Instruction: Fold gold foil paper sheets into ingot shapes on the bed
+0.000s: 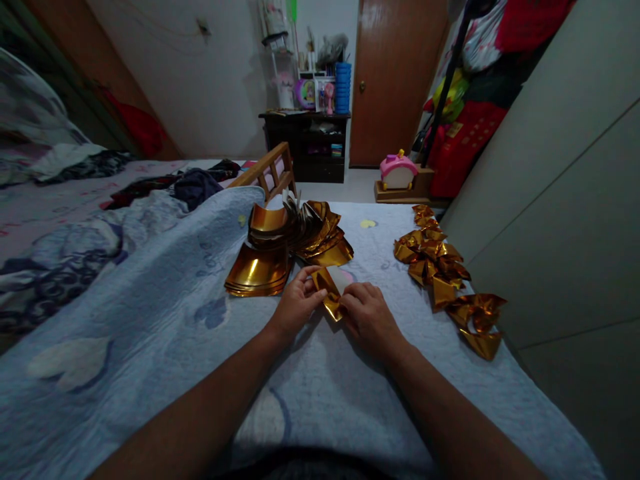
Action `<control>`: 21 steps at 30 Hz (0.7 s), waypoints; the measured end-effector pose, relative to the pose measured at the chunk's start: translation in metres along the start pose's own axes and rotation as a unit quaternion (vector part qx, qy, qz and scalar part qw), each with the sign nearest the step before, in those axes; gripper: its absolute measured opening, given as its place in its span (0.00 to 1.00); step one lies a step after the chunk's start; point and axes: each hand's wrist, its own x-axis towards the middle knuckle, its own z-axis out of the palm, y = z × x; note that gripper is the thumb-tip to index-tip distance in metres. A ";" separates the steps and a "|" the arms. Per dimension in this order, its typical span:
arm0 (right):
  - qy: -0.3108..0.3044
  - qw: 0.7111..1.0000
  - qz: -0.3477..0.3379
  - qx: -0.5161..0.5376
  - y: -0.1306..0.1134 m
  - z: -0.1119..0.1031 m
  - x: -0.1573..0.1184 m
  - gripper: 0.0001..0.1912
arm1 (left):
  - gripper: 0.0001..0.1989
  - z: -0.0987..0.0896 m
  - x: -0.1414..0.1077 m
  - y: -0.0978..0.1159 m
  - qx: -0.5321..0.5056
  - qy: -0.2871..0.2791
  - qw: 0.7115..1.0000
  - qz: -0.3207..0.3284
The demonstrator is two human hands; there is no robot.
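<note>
Between my hands is a sheet of gold foil paper (327, 293), partly folded, with a pale underside showing at its top right. My left hand (299, 300) grips its left edge, thumb on the gold face. My right hand (367, 312) pinches its right side; those fingertips are partly hidden. Just beyond lies a spread stack of flat gold foil sheets (260, 270), curling at the edges. Over on the right, several folded gold foil pieces (435, 260) lie in a row, the closest one (480, 323) shaped with an opening in its middle.
Everything lies on a light blue quilt (320, 400) with heart patterns. A wooden bed rail (267, 170) rises behind the stack. Crumpled clothes and bedding (150, 213) are at the left. A pale cabinet (560, 220) stands along the right edge. A dark shelf (305, 147) is at the back.
</note>
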 end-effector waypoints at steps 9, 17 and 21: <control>-0.041 0.997 0.019 -0.058 0.001 0.007 0.000 0.03 | 0.23 -0.006 0.003 -0.011 0.144 0.002 0.988 0.054; 0.040 0.998 -0.021 -0.038 0.004 0.005 -0.003 0.05 | 0.21 -0.007 0.005 -0.006 0.114 0.028 0.992 0.036; 0.121 0.992 -0.034 -0.022 0.006 0.004 -0.004 0.09 | 0.26 -0.004 0.004 -0.003 0.040 0.028 0.999 0.006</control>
